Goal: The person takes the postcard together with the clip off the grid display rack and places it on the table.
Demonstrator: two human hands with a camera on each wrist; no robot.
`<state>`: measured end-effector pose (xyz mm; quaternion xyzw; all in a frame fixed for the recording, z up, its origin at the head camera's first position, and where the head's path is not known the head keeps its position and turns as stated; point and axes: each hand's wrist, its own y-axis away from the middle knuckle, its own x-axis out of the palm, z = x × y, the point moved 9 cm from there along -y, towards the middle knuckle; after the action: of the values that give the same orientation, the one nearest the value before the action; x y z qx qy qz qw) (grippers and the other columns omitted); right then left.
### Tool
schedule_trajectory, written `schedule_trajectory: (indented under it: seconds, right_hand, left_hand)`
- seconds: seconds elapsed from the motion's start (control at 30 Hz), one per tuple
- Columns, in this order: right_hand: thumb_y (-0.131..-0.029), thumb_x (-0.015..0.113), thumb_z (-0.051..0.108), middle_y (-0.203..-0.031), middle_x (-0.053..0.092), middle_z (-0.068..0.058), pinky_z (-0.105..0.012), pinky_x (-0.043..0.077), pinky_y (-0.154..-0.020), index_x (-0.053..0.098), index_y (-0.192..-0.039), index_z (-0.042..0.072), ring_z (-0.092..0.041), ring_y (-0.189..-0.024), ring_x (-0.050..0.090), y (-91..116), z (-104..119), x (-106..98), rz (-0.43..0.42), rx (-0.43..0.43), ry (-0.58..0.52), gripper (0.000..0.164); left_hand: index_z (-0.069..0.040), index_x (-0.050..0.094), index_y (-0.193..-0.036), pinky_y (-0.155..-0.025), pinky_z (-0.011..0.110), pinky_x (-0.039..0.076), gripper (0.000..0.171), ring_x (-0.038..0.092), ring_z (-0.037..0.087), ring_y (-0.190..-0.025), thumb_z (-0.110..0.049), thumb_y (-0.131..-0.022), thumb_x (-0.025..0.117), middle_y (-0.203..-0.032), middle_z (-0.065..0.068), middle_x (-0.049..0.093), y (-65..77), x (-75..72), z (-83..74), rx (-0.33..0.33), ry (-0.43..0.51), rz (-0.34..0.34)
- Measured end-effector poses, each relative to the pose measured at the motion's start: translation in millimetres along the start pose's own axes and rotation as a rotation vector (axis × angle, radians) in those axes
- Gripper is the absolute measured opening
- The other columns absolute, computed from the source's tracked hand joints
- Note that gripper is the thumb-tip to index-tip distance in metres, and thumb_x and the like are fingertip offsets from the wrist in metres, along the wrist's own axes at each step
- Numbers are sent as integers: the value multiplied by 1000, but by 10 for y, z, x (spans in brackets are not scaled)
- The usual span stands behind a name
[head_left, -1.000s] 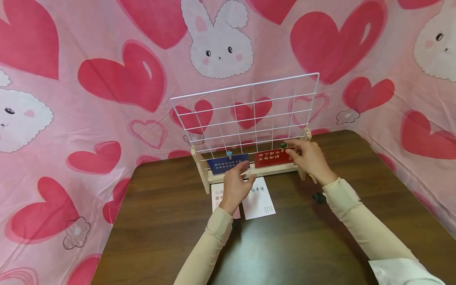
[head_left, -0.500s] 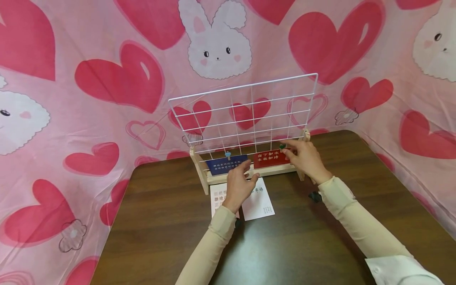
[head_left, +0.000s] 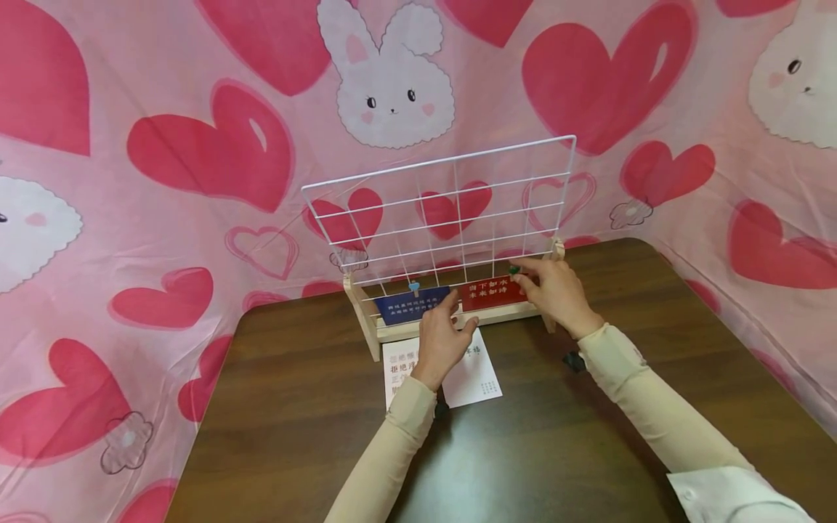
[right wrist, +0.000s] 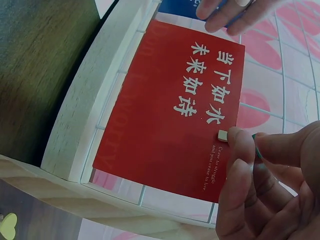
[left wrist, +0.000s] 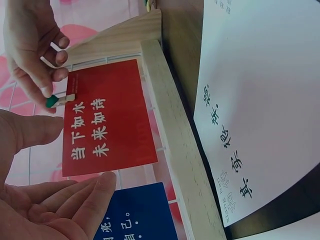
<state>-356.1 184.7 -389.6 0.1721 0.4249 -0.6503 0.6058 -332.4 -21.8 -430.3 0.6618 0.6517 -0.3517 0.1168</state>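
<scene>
Head view: the right hand [head_left: 559, 292] pinches a green clip [head_left: 514, 269] between thumb and fingertip; a second ago they stood slightly apart beside it. Just below that pinch, the red card [head_left: 492, 293] hangs against the wire rack [head_left: 439, 161]. The left hand [head_left: 445, 338], thumb spread from fingers and gripping nothing, has shifted toward the red card; left of its fingertips is the blue card [head_left: 407, 306].

Left wrist: a left fingertip meets the red card's edge; contact cannot be told.

Right wrist: the clip's pale end shows beside the pinching fingertips, over the card.
</scene>
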Motion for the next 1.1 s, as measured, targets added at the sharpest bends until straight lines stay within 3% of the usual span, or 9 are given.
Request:
schedule_trajectory:
  seconds: [0.3, 0.63, 0.83, 1.1]
  right_hand:
    - [-99, 67, 11, -62, 59, -6, -31, 31, -46, 73, -127, 3, -17, -54, 42, -38, 46, -10, -24, -44, 44, 30]
    - [-100, 66, 10, -70, 69, -11, -32, 33, -48, 75, -124, 4, -19, -58, 47, -40, 35, -9, -28, -33, 39, 27]
    - [-99, 67, 10, -76, 75, -12, -32, 35, -48, 76, -122, 5, -19, -59, 50, -45, 22, -15, -42, -40, 36, 25]
    - [-99, 68, 8, -78, 76, -13, -32, 35, -49, 77, -120, 5, -19, -58, 51, -43, 20, -26, -54, -48, 33, 24]
  left_hand:
    - [1, 58, -145, -93, 42, 62, 62, 75, 31, -116, -18, -90, 78, -133, 18, 72, -38, 2, 2, 13, -28, 10]
    - [-3, 60, -143, -93, 42, 61, 55, 75, 31, -113, -19, -93, 75, -130, 14, 75, -89, 26, 40, 1, -33, 26]
    - [-4, 65, -139, -87, 43, 61, 46, 78, 29, -98, -14, -94, 73, -120, 13, 78, -118, 4, 21, 31, -72, -7]
    - [-5, 75, -125, -73, 30, 58, 31, 75, 20, -85, -11, -95, 69, -107, 9, 82, -172, -35, -17, 77, -109, -34]
